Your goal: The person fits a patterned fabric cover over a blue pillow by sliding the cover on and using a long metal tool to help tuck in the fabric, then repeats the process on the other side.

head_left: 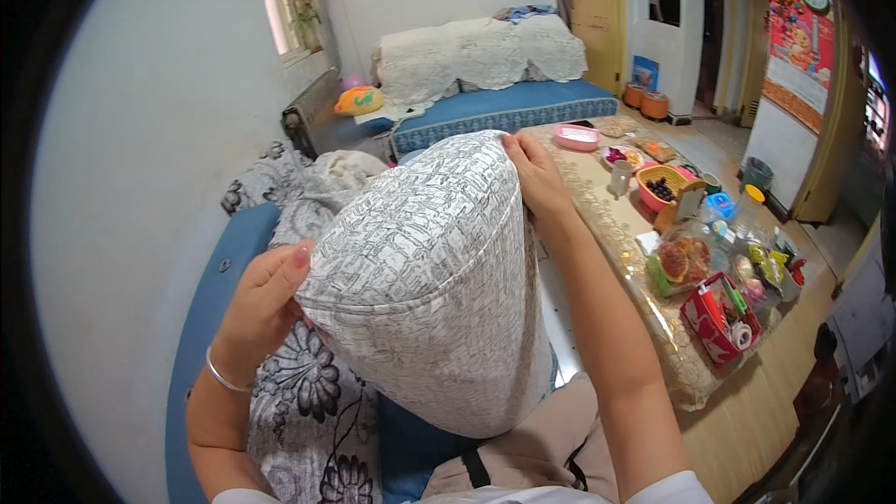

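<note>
A large cushion in a grey-and-white patterned fabric cover (427,280) stands tilted in front of me, its lower end by my lap. My left hand (269,294) grips its left corner at the seam, thumb on top, and wears a silver bangle at the wrist. At the upper right corner, my right hand (535,175) pinches the cover's edge. The fingers under the fabric are partly hidden. Floral grey-and-white fabric (301,392) lies over the blue sofa (224,266) beneath and left of the cushion.
To the right stands a long table with a patterned cover (609,238), bearing a pink basket of dark fruit (651,199), bagged bread (679,262) and a red box (721,322). Behind are a blue sofa with pale covers (504,101) and a yellow-orange cushion (358,101). A white wall rises left.
</note>
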{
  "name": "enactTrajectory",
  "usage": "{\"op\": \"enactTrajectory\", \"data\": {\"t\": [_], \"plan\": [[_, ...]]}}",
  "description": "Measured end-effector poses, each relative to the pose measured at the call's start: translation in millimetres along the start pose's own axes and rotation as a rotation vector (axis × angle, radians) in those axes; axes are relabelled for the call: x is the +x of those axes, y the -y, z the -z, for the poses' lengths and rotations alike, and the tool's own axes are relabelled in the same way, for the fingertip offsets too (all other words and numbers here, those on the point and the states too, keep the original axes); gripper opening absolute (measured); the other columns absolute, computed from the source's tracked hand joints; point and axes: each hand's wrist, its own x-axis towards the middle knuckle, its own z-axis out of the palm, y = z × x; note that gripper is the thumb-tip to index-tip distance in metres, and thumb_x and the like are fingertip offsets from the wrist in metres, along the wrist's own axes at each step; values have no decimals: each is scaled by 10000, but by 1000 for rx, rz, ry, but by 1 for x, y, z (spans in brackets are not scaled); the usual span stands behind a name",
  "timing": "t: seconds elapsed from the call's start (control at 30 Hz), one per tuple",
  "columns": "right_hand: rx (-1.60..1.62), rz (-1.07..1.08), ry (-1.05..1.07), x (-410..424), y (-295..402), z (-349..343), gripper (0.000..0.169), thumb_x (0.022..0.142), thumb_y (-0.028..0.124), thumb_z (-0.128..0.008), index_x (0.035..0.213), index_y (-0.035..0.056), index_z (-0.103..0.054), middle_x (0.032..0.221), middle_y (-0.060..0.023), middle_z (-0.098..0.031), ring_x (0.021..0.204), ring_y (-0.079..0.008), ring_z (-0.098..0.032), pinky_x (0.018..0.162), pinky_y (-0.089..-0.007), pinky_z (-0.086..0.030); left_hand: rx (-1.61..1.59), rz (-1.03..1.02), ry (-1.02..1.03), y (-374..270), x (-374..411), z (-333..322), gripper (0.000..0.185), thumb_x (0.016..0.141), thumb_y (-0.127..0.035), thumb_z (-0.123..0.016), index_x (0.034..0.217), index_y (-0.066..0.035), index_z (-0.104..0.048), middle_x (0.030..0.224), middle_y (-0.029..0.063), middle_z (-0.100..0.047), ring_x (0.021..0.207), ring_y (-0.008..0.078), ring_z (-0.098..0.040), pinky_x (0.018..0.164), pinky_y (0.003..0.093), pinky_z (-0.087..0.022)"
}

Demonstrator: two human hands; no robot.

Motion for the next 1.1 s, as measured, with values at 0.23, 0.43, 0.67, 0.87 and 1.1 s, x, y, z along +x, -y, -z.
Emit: {"op": "enactTrajectory", "data": {"t": [0.23, 0.43, 0.67, 0.87, 1.1], "plan": [[-312, 259, -42, -32, 22, -23, 223, 959, 178, -536, 1079, -5, -582, 960, -93, -602, 908, -174, -553, 821, -303, -434, 95, 94, 95, -14, -12, 25, 310, 932, -239, -590, 1045, 48, -628, 770, 7, -618, 586, 43, -543, 498, 174, -456], [-518, 631, 175, -117, 91, -27, 427, 825, 286, -717, 1143, 29, -594, 1210, -160, -530, 1105, -323, -503, 960, -421, -385, 75, 105, 195, -22, -2, 9, 317, 886, -155, -574, 1092, 84, -605, 802, 34, -632, 519, 35, -523, 453, 177, -465], [-878, 832, -11, -174, 111, -74, 389, 777, 376, -716, 1014, 95, -588, 1087, -78, -530, 1046, -249, -497, 990, -458, -308, -447, -16, 43, 2, -19, -51, 374, 906, -158, -469, 1144, 117, -555, 739, 25, -632, 411, 16, -465, 380, 136, -417], [-856, 951, 15, -183, 109, -96, 212, 731, 225, -686, 896, 121, -601, 960, 2, -564, 932, -192, -544, 913, -397, -358, -1284, -225, -99, 49, -37, -61, 253, 942, -121, -374, 1071, 61, -494, 664, 33, -577, 413, 24, -483, 335, 175, -442], [-901, 795, -74, -201, 130, -96, 216, 831, 284, -594, 928, 91, -604, 962, -22, -568, 930, -205, -549, 857, -382, -371, -1566, -404, -45, 89, -34, -81, 162, 947, -112, -364, 929, -5, -484, 649, 59, -585, 486, 95, -578, 450, 222, -509]]}}
